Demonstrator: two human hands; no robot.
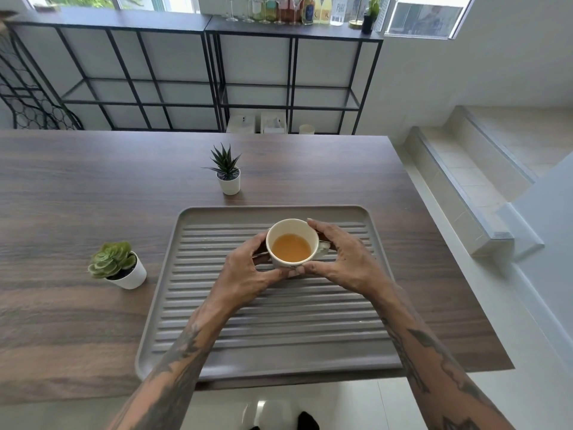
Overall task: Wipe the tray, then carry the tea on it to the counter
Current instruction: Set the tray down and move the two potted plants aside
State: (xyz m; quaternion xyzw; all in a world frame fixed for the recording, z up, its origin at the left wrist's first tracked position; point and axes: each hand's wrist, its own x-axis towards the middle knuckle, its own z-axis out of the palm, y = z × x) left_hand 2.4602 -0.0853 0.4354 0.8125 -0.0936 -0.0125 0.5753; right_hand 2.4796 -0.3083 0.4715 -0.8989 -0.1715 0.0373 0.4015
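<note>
Both hands' fingers [280, 273] hide cup [291, 240] base, seemingly on tray [279, 361].

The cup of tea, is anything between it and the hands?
No. The left hand and the right hand both touch the cup of tea directly, one on each side, over the ridged tray. Nothing sits between them.

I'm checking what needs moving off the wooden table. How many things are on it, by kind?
Potted plants: 2, a spiky one behind the tray and a round-leaved one to its left
Trays: 1, the grey ridged tray
Cups of tea: 1, the cup over the tray, between the left hand and right hand
Total: 4
</note>
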